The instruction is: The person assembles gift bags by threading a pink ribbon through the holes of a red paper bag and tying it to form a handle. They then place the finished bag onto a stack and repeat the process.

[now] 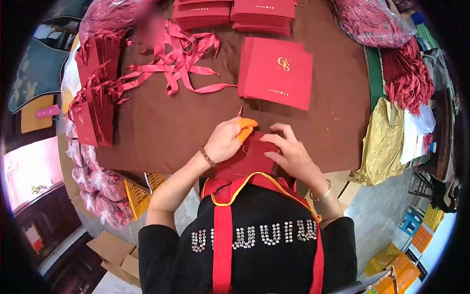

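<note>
The person's left hand (226,139), with a dark beaded bracelet at the wrist, has its fingers closed around a small, bright orange tool (248,123) at the upper left of a flat, dark red bag with gold lettering (245,159). The bag lies at the near edge of a table covered in plain brown cloth (328,139), right in front of the red apron with yellow piping (223,196). The right hand (293,154), a metal bangle at its wrist, has its fingers bent and spread at the bag's right edge; whether they pinch it or merely rest there, I cannot tell from this angle. Beyond the hands, slightly to the right, a stack of flat, bright red square bags with gold letters (279,73) lies apart from the bag being handled. To the left of that stack, a loose tangle of shiny pinkish-red ribbons (178,66) spreads over the cloth, one ribbon end reaching the stack's edge. Dark red bags packed in a long row (100,110) line the table's left side, and a crumpled, shiny gold plastic bag (384,142) hangs at its right edge.
</note>
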A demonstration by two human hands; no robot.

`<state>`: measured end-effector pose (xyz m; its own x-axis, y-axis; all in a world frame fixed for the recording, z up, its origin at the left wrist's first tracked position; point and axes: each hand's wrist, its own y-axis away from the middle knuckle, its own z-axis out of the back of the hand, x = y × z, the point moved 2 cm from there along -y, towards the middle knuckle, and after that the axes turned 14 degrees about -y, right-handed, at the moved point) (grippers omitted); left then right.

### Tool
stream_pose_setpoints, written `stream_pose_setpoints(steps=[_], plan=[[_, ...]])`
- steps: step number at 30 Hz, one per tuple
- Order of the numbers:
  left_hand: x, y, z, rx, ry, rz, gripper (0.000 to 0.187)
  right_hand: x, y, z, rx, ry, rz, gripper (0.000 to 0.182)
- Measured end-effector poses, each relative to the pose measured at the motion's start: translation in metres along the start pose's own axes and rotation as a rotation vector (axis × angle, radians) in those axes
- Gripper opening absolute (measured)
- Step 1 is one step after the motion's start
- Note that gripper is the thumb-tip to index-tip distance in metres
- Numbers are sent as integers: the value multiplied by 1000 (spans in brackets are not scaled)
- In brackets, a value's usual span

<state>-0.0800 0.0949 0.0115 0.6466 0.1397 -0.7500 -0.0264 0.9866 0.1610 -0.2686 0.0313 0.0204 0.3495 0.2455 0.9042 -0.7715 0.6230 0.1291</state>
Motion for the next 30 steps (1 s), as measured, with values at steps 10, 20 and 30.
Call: stream_pose_setpoints(steps=[10,20,30], plan=[[16,-5,-10,29,24,21,27,2,-10,7,144,1,9,19],[-7,14,4,-255,-120,-13,24,-32,-18,2,108,-545,-358,22],[-3,30,-21,-227,-460,-107,21,-31,-21,-7,82,-593,-341,23]])
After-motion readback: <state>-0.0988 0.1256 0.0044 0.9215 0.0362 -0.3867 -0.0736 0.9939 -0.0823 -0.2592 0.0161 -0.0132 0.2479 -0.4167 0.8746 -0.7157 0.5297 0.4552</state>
